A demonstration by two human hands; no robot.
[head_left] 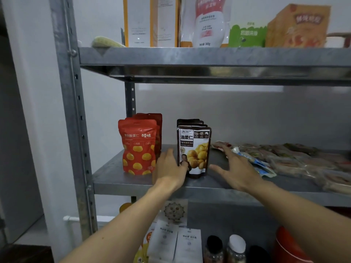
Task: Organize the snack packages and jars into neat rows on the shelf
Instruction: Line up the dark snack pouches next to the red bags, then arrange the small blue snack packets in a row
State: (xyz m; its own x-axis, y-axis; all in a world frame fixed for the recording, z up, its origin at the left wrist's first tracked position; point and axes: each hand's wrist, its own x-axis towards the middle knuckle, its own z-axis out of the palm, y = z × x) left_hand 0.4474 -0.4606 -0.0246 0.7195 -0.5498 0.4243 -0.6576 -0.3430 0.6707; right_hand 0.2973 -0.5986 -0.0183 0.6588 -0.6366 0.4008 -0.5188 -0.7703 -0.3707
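Observation:
A row of black chestnut pouches [195, 149] stands upright on the middle grey metal shelf [144, 184]. My left hand [170, 168] rests at the front pouch's left side, with the thumb across its lower front. My right hand [235, 168] hovers open just right of the pouches, fingers spread, touching nothing that I can see. A row of red chestnut pouches [137, 147] stands to the left. Flat clear-wrapped snack packs [296, 160] lie in a loose pile on the shelf's right side.
The top shelf holds white-and-orange boxes [152, 21], a white refill pouch [208, 21], a green pack [247, 35] and an orange box [298, 27]. Below, white sachets [176, 243], spice jars [235, 247] and a red tin [288, 245] stand. A steel upright [74, 111] borders the left.

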